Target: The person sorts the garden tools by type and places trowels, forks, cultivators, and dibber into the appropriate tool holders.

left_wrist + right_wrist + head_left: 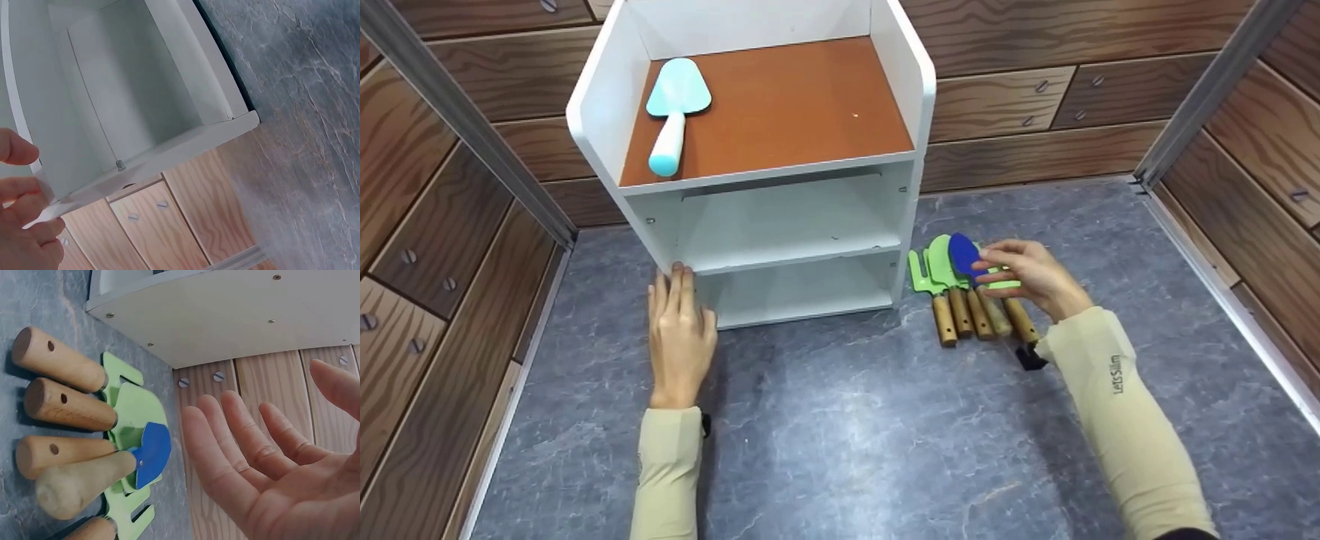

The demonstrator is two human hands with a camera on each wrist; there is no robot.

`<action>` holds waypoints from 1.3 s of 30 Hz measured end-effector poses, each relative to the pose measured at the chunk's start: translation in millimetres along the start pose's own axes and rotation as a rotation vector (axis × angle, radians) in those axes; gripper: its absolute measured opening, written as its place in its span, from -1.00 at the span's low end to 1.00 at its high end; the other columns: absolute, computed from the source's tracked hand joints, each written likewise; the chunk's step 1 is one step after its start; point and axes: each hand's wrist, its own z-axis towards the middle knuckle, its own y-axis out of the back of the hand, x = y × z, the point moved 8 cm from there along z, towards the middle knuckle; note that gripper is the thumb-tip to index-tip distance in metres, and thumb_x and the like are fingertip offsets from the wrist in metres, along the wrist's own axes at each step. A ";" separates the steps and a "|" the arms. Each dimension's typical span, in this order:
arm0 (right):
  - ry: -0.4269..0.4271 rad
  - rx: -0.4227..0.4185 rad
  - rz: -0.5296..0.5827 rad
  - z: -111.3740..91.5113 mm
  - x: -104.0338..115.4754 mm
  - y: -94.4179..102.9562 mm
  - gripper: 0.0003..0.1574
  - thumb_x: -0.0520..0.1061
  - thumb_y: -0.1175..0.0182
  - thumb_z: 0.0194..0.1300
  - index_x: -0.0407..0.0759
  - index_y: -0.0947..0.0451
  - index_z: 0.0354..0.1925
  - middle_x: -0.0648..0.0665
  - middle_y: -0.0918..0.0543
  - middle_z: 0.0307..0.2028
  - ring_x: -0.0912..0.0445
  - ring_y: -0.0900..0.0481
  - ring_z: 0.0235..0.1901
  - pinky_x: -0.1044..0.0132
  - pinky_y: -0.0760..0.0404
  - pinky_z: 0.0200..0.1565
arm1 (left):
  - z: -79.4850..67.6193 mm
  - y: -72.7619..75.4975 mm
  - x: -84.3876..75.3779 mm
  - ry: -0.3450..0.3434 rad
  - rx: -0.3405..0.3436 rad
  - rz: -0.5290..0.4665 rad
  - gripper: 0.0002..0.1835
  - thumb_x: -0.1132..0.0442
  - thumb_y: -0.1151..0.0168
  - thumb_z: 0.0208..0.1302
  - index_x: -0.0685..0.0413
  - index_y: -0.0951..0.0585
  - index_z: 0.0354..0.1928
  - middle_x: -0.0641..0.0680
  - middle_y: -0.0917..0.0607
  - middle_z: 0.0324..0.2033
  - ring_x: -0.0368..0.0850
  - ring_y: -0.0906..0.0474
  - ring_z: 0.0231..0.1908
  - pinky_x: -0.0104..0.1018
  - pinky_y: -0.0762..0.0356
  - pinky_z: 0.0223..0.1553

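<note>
At the left front edge of a white shelf unit (795, 217), my left hand (679, 337) rests with its fingers straight against the side panel. In the left wrist view its fingers (42, 230) touch the panel edge. My right hand (1027, 274) is held above a row of garden tools, fingers apart and nothing in them. Among these are a green hand fork (121, 371), a green trowel (135, 408) and a blue-bladed tool (154, 453) lying across the others, all with wooden handles. A turquoise spade-shaped tool (679, 90) with a white handle lies on the unit's brown top.
The unit's middle shelf (795, 225) and bottom compartment (802, 292) face me. Wood-patterned walls (1035, 37) enclose the grey marbled floor (840, 450) at the back and both sides. A black piece (1030, 358) lies by the rightmost handle.
</note>
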 end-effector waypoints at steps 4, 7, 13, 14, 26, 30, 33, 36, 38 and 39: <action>-0.008 -0.007 -0.010 1.4 -4.9 2.3 -0.18 0.00 -0.10 0.54 -0.48 -0.09 0.46 -0.20 -0.64 0.03 0.15 -0.72 -0.16 0.02 -0.63 0.14 | -0.6 -0.8 0.1 0.002 0.006 -0.001 -0.40 0.51 -0.25 0.15 0.56 -0.44 0.28 0.46 -0.46 0.28 0.53 -0.25 0.34 0.13 0.04 0.50; -0.012 -0.006 -0.022 2.7 -8.0 2.6 -0.18 0.00 -0.10 0.54 -0.48 -0.09 0.46 -0.07 -0.68 -0.07 0.13 -0.71 -0.14 0.01 -0.62 0.14 | -2.7 0.1 0.2 0.008 0.014 0.008 -0.41 0.50 -0.24 0.18 0.56 -0.43 0.29 0.46 -0.45 0.30 0.51 -0.24 0.35 0.13 0.04 0.50; -0.016 -0.008 -0.031 4.7 -13.9 4.8 -0.16 0.00 -0.11 0.53 -0.46 -0.07 0.48 -0.01 -0.68 -0.14 0.02 -0.70 -0.03 0.02 -0.64 0.12 | -3.5 2.2 -0.1 0.006 0.011 0.013 -0.42 0.49 -0.23 0.21 0.55 -0.43 0.29 0.46 -0.44 0.30 0.50 -0.23 0.36 0.14 0.03 0.49; -0.020 -0.013 -0.029 5.0 -15.2 5.6 -0.18 0.00 -0.11 0.53 -0.45 -0.10 0.47 -0.02 -0.68 -0.13 0.01 -0.70 -0.02 0.02 -0.64 0.11 | -3.3 2.2 -0.2 0.005 0.010 0.010 -0.42 0.49 -0.23 0.21 0.55 -0.43 0.29 0.46 -0.44 0.30 0.50 -0.23 0.36 0.15 0.03 0.49; -0.057 -0.019 -0.051 7.7 -26.5 15.5 -0.20 0.01 -0.07 0.55 -0.45 -0.10 0.48 -0.31 -0.57 0.13 -0.06 -0.65 0.06 0.07 -0.67 0.07 | -2.1 -0.3 -0.3 0.001 0.008 -0.002 -0.41 0.49 -0.24 0.19 0.54 -0.44 0.29 0.44 -0.45 0.31 0.50 -0.23 0.37 0.11 0.05 0.50; -0.066 -0.020 -0.060 9.0 -28.9 16.3 -0.20 0.01 -0.05 0.56 -0.44 -0.08 0.49 -0.46 -0.42 0.28 -0.07 -0.65 0.07 0.08 -0.67 0.07 | -1.5 0.0 -0.2 -0.001 0.003 -0.009 -0.40 0.49 -0.25 0.17 0.54 -0.43 0.29 0.44 -0.44 0.31 0.50 -0.23 0.36 0.11 0.06 0.51; -0.069 -0.025 -0.076 10.4 -30.3 17.0 -0.18 0.02 -0.06 0.56 -0.44 -0.07 0.50 -0.44 -0.45 0.25 -0.05 -0.66 0.04 0.08 -0.68 0.07 | -1.3 -0.4 0.1 -0.002 0.002 -0.010 -0.39 0.49 -0.25 0.17 0.54 -0.43 0.30 0.45 -0.44 0.31 0.51 -0.23 0.36 0.11 0.06 0.51; -0.083 -0.028 -0.083 12.0 -32.5 17.9 -0.14 0.03 -0.08 0.55 -0.44 -0.05 0.51 -0.38 -0.51 0.22 -0.01 -0.67 0.02 0.09 -0.66 0.09 | -1.2 -0.7 0.6 -0.002 -0.001 -0.004 -0.39 0.48 -0.25 0.17 0.54 -0.43 0.30 0.45 -0.44 0.31 0.51 -0.23 0.36 0.12 0.05 0.50; -0.098 -0.030 -0.081 12.9 -34.3 18.6 -0.12 0.03 -0.08 0.54 -0.42 0.00 0.53 -0.35 -0.53 0.21 0.00 -0.66 0.02 0.09 -0.65 0.11 | -1.4 -0.5 0.6 -0.004 -0.004 0.003 -0.39 0.48 -0.25 0.18 0.55 -0.43 0.30 0.45 -0.44 0.31 0.51 -0.24 0.35 0.12 0.04 0.50; -0.107 -0.031 -0.079 13.2 -35.3 19.1 -0.11 0.03 -0.08 0.54 -0.42 0.01 0.54 -0.34 -0.53 0.21 0.00 -0.66 0.03 0.09 -0.64 0.12 | -1.5 -0.5 0.5 -0.005 -0.004 0.006 -0.40 0.48 -0.24 0.18 0.55 -0.43 0.30 0.45 -0.44 0.31 0.50 -0.25 0.35 0.12 0.04 0.50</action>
